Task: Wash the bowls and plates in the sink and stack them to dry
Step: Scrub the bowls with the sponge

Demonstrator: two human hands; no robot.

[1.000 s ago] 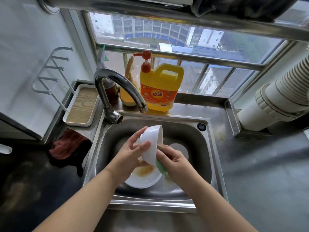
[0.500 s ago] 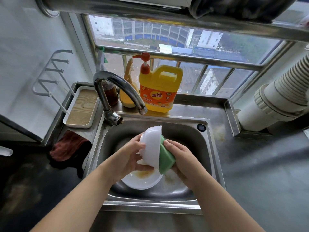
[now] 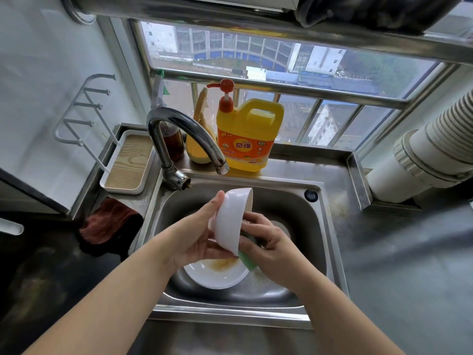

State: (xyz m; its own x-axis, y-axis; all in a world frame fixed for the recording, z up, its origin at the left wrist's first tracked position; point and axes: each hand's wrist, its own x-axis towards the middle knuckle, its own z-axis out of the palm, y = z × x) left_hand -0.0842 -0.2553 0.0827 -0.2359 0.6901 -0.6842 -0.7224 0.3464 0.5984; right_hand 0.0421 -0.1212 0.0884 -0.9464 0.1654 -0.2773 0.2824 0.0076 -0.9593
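Over sink (image 3: 317, 226): one bowl (image 3: 230, 219), one plate (image 3: 217, 278).

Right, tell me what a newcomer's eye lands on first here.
First, the white bowl held on its side over the sink, the left hand gripping it while the right hand works a green sponge against it. Next, the yellow detergent jug behind the tap, and the stained plate below the hands.

**Dishes at the sink**

White bowl (image 3: 229, 221): tipped on its side above the sink (image 3: 317, 226), opening turned right. White plate (image 3: 217, 276): laid flat on the sink floor beneath, smeared with orange-brown residue. Green sponge (image 3: 247, 261): pressed against the bowl's lower edge.
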